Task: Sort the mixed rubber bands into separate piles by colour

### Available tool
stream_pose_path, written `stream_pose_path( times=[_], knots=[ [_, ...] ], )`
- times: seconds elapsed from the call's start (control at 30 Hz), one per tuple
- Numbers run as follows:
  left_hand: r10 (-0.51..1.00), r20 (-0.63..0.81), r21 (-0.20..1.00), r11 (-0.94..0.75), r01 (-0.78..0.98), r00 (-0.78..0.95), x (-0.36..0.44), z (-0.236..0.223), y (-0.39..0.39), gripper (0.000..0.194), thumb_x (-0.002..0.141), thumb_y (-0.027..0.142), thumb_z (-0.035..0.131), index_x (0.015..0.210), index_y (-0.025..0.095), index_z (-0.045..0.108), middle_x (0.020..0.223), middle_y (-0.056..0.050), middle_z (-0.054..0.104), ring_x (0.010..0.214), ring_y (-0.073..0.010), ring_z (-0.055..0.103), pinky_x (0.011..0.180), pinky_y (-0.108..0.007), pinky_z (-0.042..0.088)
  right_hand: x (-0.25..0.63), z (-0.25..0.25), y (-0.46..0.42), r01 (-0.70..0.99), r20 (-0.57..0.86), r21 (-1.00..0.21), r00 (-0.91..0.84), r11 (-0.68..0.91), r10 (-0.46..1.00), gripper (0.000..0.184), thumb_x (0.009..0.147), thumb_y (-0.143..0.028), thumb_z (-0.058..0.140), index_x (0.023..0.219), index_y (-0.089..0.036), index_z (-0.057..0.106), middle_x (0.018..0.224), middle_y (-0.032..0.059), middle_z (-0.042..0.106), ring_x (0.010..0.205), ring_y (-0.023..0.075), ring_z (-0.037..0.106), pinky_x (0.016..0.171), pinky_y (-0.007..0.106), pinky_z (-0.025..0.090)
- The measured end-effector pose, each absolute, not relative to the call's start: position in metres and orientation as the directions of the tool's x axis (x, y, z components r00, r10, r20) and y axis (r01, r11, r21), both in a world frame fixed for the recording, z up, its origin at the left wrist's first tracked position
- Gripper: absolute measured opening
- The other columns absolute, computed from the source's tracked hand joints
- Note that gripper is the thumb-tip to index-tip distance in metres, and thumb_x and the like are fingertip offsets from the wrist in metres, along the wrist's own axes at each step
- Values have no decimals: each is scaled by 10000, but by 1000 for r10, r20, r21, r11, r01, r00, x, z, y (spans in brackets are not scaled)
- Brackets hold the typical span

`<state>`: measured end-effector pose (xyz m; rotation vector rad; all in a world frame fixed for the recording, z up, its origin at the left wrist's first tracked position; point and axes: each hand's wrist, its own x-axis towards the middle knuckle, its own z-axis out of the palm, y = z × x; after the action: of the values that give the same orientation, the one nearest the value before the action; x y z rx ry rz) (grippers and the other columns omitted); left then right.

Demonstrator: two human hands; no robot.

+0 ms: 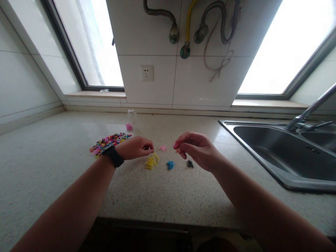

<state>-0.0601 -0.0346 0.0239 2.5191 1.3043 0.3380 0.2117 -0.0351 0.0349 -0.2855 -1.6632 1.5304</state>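
Note:
Above the yellow pile of small bands point(151, 161) is my left hand point(138, 147), fingers pinched together; whatever they hold, if anything, is too small to make out. My right hand point(195, 148) pinches a small bright pink piece point(176, 144), probably a band, at its fingertips. Between the hands lies a light pink pile point(163, 148). Nearer me are a blue pile point(170, 165) and a black pile point(190, 163). Partly behind my left wrist spreads a large heap of mixed coloured bands point(110, 141).
A clear plastic jar point(132, 117) and a pink cap point(128, 126) stand behind the mixed heap. To the right, a steel sink point(262, 150) with a faucet point(301, 120) is set into the speckled countertop point(157, 199). The tiled wall holds a socket point(147, 73) and hoses.

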Motion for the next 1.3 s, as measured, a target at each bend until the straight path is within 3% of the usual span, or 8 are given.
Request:
stream_pose_path(
  times=[0.27,0.63,0.87,1.1,1.3],
  knots=[
    [791,27,486,-544,684,611,-62,23,-35,287,879,394,559,860,142,694,636,19,540,567,-92,435,528,-214,311,214,35,-34,-304,392,-918,-603,254,694,91,825,-251,714,908,-216,726,857,26,705,625,89,547,551,243,455],
    [812,-11,370,-539,757,584,-63,18,-32,349,901,344,522,1180,201,674,815,-26,692,655,-121,557,617,-231,374,213,32,-29,-243,402,-915,-594,321,697,116,830,-281,707,917,-205,721,837,25,691,600,78,517,535,238,424],
    [762,-19,442,-574,689,647,-59,20,-33,261,848,166,521,1002,190,731,962,-48,719,849,-157,618,787,-258,436,213,30,-27,-197,382,-922,-589,332,712,141,826,-299,710,916,-191,710,822,28,691,594,78,517,532,234,430],
    [739,14,453,-605,655,674,-51,21,-36,362,838,125,496,1134,206,690,1023,-62,657,916,-174,589,854,-285,428,212,32,-28,-177,381,-922,-587,346,715,141,822,-305,712,906,-191,710,792,20,678,585,77,517,523,229,431],
    [714,-3,464,-619,634,700,-51,21,-35,348,806,97,484,1023,214,730,974,-48,630,900,-172,575,862,-288,426,212,32,-28,-189,386,-920,-579,343,718,139,809,-293,727,898,-188,709,804,24,685,591,77,522,524,226,440]
  ],
)
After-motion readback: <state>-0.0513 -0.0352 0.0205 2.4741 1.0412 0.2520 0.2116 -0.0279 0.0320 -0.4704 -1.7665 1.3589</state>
